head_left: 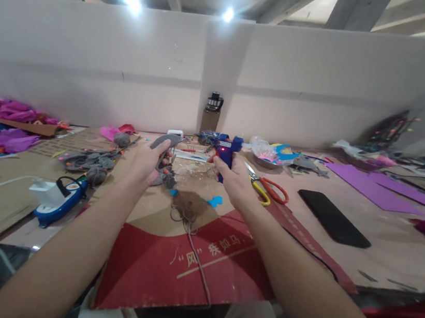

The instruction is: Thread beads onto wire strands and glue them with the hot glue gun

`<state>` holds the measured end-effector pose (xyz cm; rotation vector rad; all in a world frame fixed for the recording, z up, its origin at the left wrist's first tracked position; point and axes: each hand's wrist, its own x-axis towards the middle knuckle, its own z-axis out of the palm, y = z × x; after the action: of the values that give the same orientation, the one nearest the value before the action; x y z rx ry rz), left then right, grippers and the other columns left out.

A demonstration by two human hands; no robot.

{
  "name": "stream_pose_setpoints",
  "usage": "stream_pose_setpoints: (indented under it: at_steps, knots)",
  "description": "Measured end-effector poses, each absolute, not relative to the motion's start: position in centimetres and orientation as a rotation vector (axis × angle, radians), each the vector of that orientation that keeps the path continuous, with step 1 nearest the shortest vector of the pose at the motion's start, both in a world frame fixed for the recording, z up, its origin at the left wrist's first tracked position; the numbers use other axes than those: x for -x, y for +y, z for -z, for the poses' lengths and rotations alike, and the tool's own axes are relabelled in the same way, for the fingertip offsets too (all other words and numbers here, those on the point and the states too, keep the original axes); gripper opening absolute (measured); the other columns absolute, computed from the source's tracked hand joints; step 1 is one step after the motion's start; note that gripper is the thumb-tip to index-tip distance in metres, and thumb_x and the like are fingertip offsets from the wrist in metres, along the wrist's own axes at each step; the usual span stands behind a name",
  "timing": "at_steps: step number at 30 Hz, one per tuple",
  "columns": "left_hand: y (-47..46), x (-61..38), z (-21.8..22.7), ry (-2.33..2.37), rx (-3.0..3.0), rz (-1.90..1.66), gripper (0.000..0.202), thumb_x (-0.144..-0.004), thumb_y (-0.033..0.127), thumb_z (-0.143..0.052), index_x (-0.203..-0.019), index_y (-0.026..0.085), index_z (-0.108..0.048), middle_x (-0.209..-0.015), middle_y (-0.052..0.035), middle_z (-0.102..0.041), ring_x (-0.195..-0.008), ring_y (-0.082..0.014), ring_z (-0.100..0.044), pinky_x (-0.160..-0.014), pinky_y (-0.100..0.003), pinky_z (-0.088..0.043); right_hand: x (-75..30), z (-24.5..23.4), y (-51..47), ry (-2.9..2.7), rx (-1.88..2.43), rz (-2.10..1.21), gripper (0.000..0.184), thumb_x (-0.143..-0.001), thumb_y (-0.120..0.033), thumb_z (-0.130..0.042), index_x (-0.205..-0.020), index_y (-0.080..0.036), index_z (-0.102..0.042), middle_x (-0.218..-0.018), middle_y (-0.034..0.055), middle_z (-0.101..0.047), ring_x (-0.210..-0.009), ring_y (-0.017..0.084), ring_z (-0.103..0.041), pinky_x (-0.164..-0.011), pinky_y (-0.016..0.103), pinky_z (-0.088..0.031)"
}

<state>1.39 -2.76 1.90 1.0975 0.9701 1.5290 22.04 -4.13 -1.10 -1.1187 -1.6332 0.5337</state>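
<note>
My right hand (232, 178) is wrapped round the handle of a blue hot glue gun (228, 150), whose small red light is lit. Its nozzle end points left, towards my other hand. My left hand (150, 160) pinches a grey, soft-looking piece (166, 141), and part of it hangs below the fingers. Under both hands lies a red and tan cardboard sheet (222, 264). Small blue scraps (215, 201) and a tangle of grey cord (185, 217) rest on it. Scissors with red and yellow handles (271, 187) lie just right of my right hand.
A black phone (333, 218) lies at the right, near purple sheets (381, 189). At the left stands a blue power strip (59, 206) with plugs and cables. A dark bottle (211, 114) stands against the back wall. Grey yarn pieces (90, 161) lie at the left.
</note>
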Motion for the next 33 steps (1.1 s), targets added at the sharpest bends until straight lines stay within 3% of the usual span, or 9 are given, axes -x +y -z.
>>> stream_pose_setpoints:
  at_steps: [8,13,19,24,33]
  knots:
    - [-2.7,-1.8,-1.5,0.956,-1.157,-1.534,0.021,-0.068,0.029,-0.069,-0.074,0.015,-0.054,-0.056,0.0027,-0.054,-0.038,-0.0043,-0.041,-0.035,-0.017,-0.030,-21.5,-0.2,-5.6,-1.636,1.082,-0.614,0.022,-0.082,-0.039,-0.048,-0.090,-0.019,-0.053,-0.068,0.0024,-0.055,-0.075,0.019,-0.053,-0.066,0.032,-0.042]
    - [-3.0,-1.9,-1.6,0.968,-1.136,-1.521,0.023,-0.068,0.031,-0.069,-0.075,0.015,-0.054,-0.057,0.0021,-0.054,-0.038,-0.0053,-0.041,-0.034,-0.017,-0.030,-21.5,0.1,-5.6,-1.692,1.108,-0.542,0.018,-0.083,-0.036,-0.047,-0.085,-0.019,-0.053,-0.074,0.0039,-0.056,-0.076,0.019,-0.053,-0.067,0.031,-0.041]
    - [-3.2,-2.0,-1.7,0.935,-1.142,-1.508,0.018,-0.070,0.026,-0.068,-0.076,0.016,-0.055,-0.056,0.0019,-0.053,-0.038,-0.0055,-0.042,-0.034,-0.017,-0.028,-21.5,0.3,-5.6,-1.694,1.139,-0.536,0.020,-0.083,-0.037,-0.046,-0.093,-0.020,-0.050,-0.072,0.0024,-0.055,-0.067,0.018,-0.051,-0.062,0.031,-0.040]
    - [-3.3,-2.1,-1.8,0.945,-1.140,-1.492,0.015,-0.073,0.026,-0.066,-0.076,0.015,-0.056,-0.057,0.0008,-0.054,-0.039,-0.0052,-0.041,-0.035,-0.017,-0.027,-21.4,0.1,-5.6,-1.690,1.142,-0.534,0.015,-0.083,-0.035,-0.047,-0.084,-0.021,-0.049,-0.078,0.0044,-0.058,-0.073,0.018,-0.053,-0.064,0.031,-0.041]
    - [-3.1,-2.1,-1.7,0.931,-1.146,-1.485,0.013,-0.074,0.025,-0.065,-0.078,0.015,-0.057,-0.057,0.0009,-0.053,-0.039,-0.0047,-0.041,-0.035,-0.017,-0.027,-21.3,0.0,-5.8,-1.689,1.157,-0.522,0.015,-0.082,-0.035,-0.046,-0.083,-0.021,-0.051,-0.078,0.0052,-0.058,-0.077,0.020,-0.054,-0.067,0.033,-0.042]
